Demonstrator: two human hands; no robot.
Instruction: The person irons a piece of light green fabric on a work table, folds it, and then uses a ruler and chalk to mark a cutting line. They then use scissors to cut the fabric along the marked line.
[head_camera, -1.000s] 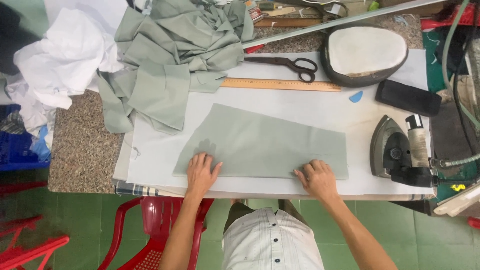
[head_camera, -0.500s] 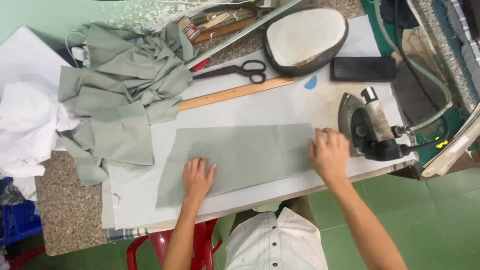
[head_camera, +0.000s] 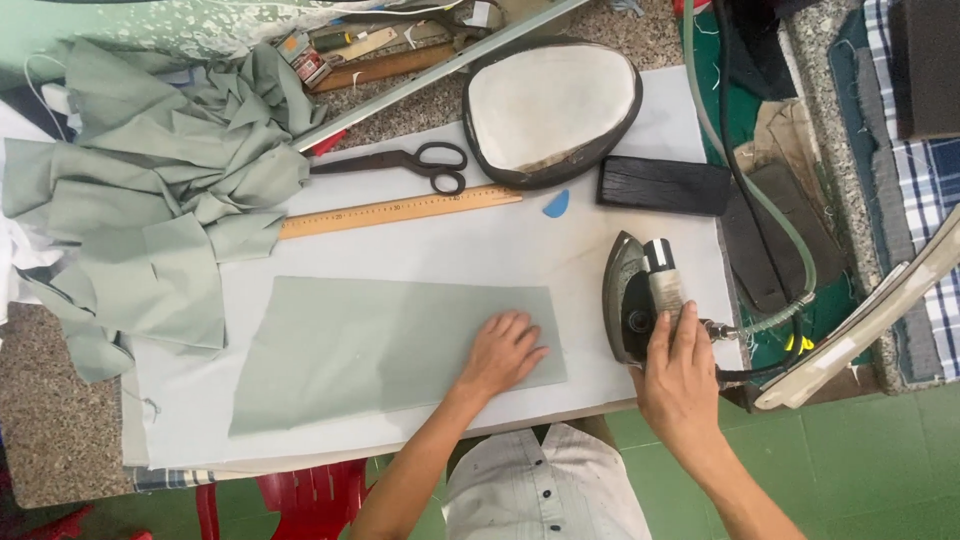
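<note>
- Lying flat on the white cloth cover (head_camera: 420, 240) of the counter (head_camera: 50, 440), the grey-green fabric piece (head_camera: 370, 345) is near the front edge, with its right end close to the iron.
- The left hand (head_camera: 505, 355) rests on the right part of this piece, palm down, fingers spread a little and pointing to the right; its forearm comes up slanted from the lower middle.
- The right hand (head_camera: 680, 380) is closed around the handle of the iron (head_camera: 640, 295), with fingers curled over it; the forearm comes from the lower right.
- The iron stands on the cover just beside the right end of the fabric piece, and a hose (head_camera: 770, 220) goes from it to the right.
- Behind the fabric piece lies a wooden ruler (head_camera: 400, 211), then black scissors (head_camera: 400, 160) and a small blue chalk (head_camera: 556, 204).
- A padded oval pressing cushion (head_camera: 550, 105) and a black block (head_camera: 663, 186) are at the back right.
- A heap of grey-green cloth (head_camera: 150, 190) lies at the left.
</note>
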